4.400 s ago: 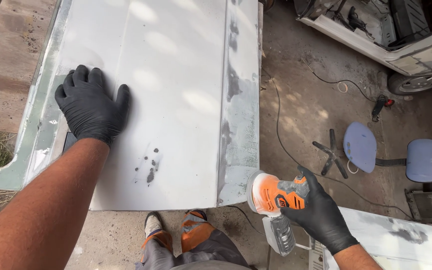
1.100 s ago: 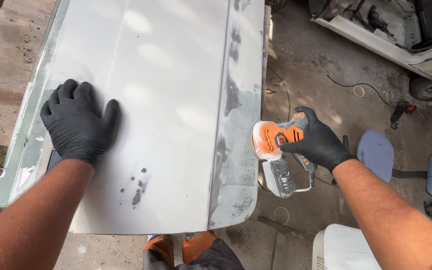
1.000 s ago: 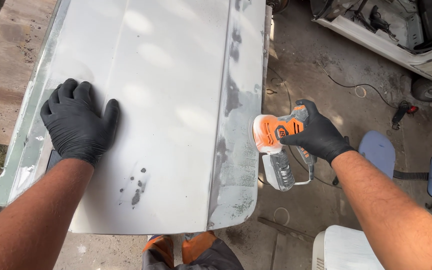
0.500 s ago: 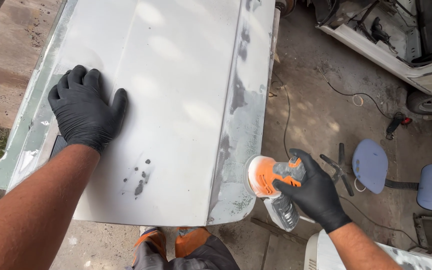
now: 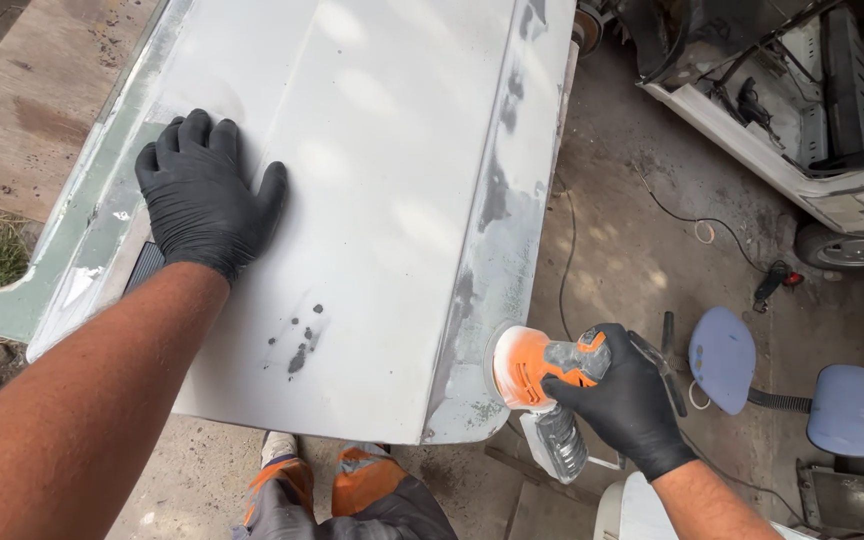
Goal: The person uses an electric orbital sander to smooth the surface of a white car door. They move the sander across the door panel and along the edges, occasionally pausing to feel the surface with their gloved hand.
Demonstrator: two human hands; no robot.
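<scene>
Panel [image 5: 382, 180] of grey-primed car bodywork is seen filling the upper and middle left of the frame in the head view, with dark specks near its lower middle. The left hand [image 5: 202, 200], in a black glove, is laid flat on the panel at the centre left, its fingers [image 5: 197, 135] spread wide and nothing held; this placing is unchanged from the frame half a second ago. The right hand [image 5: 627, 400], also gloved in black, is seen at the lower right, its fingers closed around an orange and grey sander [image 5: 542, 375]. The sander's round pad is held against the panel's bare, scuffed right-hand edge near the lower corner, at much the same spot as half a second ago, whereas a second ago it was held higher along that edge. Orange and grey shoes [image 5: 352, 480] are seen below the panel at the bottom centre. A blue office chair [image 5: 782, 385] lies tipped on the concrete floor at the lower right.
</scene>
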